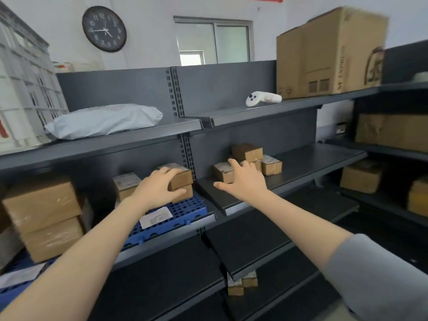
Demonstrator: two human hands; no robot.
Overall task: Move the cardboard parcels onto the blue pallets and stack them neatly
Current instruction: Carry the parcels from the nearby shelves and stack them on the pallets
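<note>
Our left hand (pixel 159 187) clasps the top parcel (pixel 184 177) to square it atop the blue pallet (pixel 192 208). Our right hand (pixel 243 179) spreads open toward loose parcels (pixel 269 164).

Looks like a parcel storeroom or small dispatch stockroom. Fitted along the wall with tiered dark grey metal shelving (pixel 308 158) on slotted uprights (pixel 172 93). Stocked with small cardboard parcels (pixel 271 164) bearing labels, some on a blue pallet (pixel 192 208) laid on a shelf. Also holds taped brown boxes (pixel 44 205) stacked at the left, a large printed carton (pixel 328 54) on the top tier, and a white poly mailer bag (pixel 104 120). Backed by plain white walls with a round wall clock (pixel 104 28) and a sliding window (pixel 213 41).
</note>
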